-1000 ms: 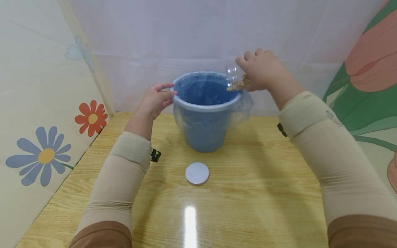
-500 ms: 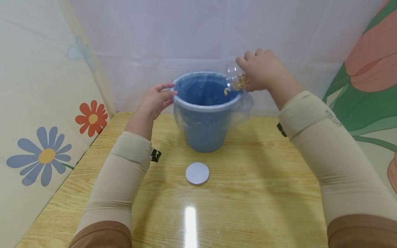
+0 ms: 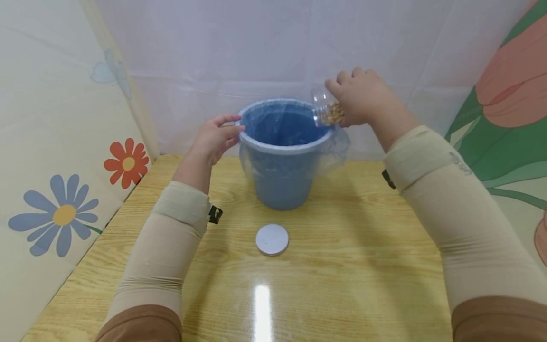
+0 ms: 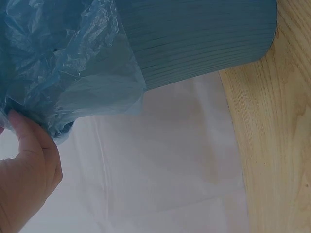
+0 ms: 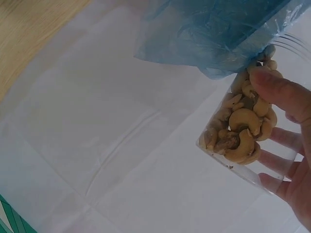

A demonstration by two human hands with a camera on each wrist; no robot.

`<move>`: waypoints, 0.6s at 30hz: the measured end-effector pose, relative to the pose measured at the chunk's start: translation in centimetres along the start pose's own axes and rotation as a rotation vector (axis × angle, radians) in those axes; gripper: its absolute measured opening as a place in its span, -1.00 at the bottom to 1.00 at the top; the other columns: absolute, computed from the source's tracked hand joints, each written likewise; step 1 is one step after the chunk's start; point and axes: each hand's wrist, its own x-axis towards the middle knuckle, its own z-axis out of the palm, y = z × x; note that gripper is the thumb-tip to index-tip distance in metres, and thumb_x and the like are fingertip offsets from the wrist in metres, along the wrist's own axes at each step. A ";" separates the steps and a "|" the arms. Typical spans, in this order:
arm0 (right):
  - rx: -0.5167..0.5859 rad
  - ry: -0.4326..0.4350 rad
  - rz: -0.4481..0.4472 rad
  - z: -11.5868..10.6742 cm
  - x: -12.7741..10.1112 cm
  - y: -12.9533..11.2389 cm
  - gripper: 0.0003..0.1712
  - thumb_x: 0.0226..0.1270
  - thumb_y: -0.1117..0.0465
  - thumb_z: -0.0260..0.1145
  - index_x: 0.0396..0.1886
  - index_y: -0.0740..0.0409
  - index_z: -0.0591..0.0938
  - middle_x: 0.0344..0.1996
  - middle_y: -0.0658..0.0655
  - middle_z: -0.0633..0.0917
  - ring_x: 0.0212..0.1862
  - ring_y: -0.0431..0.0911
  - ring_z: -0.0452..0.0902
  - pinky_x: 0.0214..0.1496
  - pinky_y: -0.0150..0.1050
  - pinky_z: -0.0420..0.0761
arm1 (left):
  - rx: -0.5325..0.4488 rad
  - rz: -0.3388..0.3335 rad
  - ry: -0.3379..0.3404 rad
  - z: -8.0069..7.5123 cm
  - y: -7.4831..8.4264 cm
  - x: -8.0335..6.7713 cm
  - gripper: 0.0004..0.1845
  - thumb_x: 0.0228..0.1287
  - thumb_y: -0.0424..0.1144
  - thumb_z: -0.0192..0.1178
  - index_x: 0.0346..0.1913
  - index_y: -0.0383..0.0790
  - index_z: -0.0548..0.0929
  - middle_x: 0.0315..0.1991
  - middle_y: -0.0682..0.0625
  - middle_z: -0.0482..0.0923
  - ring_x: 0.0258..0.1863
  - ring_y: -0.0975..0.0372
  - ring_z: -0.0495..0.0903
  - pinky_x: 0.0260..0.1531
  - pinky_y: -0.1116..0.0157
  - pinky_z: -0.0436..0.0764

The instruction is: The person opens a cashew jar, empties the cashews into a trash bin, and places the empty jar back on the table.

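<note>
The right hand (image 3: 363, 97) grips a clear jar of cashews (image 3: 325, 108), tipped mouth-down over the far right rim of the lined blue bucket (image 3: 282, 156), whose left rim the left hand (image 3: 213, 137) apparently steadies with relaxed fingers.

Round white lid (image 3: 272, 239) lying flat on the glossy wood-grain tabletop (image 3: 350, 266), white sheet backdrop (image 3: 265, 52) behind, flower-printed panel (image 3: 64, 156) at left, tulip-printed panel (image 3: 513, 90) at right, light glare on the tabletop's near part

The lid (image 3: 272, 239) lies on the table (image 3: 350, 266) before the bucket (image 3: 283, 178).
</note>
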 end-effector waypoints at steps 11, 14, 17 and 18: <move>0.012 -0.006 -0.006 -0.4 0.1 0.0 0.17 -0.13 -0.07 0.47 0.39 0.19 0.03 0.16 0.40 0.29 0.09 0.36 0.20 0.11 0.30 0.27 | 0.017 0.011 0.000 -0.1 -0.1 0.0 -0.53 0.15 -0.35 0.24 0.16 -0.13 0.47 0.12 -0.09 0.39 -0.01 0.16 0.51 -0.05 0.36 0.55; 0.026 -0.018 -0.005 -0.2 0.1 0.0 0.19 -0.12 -0.07 0.47 0.40 0.19 0.00 0.19 0.41 0.26 0.12 0.37 0.18 0.13 0.31 0.24 | 0.015 0.005 0.002 -0.1 0.0 -0.1 -0.53 0.16 -0.35 0.23 0.16 -0.12 0.47 0.13 -0.09 0.38 0.01 0.16 0.50 -0.05 0.36 0.55; 0.033 -0.029 -0.006 -0.1 0.1 -0.1 0.19 -0.11 -0.06 0.47 0.41 0.19 -0.01 0.20 0.41 0.25 0.13 0.37 0.16 0.14 0.31 0.22 | 0.010 0.003 0.004 -0.1 0.0 -0.2 -0.54 0.16 -0.36 0.23 0.16 -0.12 0.47 0.13 -0.09 0.38 0.02 0.15 0.50 -0.04 0.36 0.55; 0.034 -0.032 -0.007 -0.1 0.1 -0.1 0.18 -0.10 -0.05 0.47 0.41 0.19 -0.01 0.21 0.41 0.25 0.14 0.38 0.15 0.15 0.31 0.22 | 0.010 0.002 0.003 -0.1 0.0 -0.2 -0.53 0.16 -0.36 0.23 0.16 -0.12 0.47 0.14 -0.09 0.37 0.02 0.15 0.49 -0.04 0.36 0.55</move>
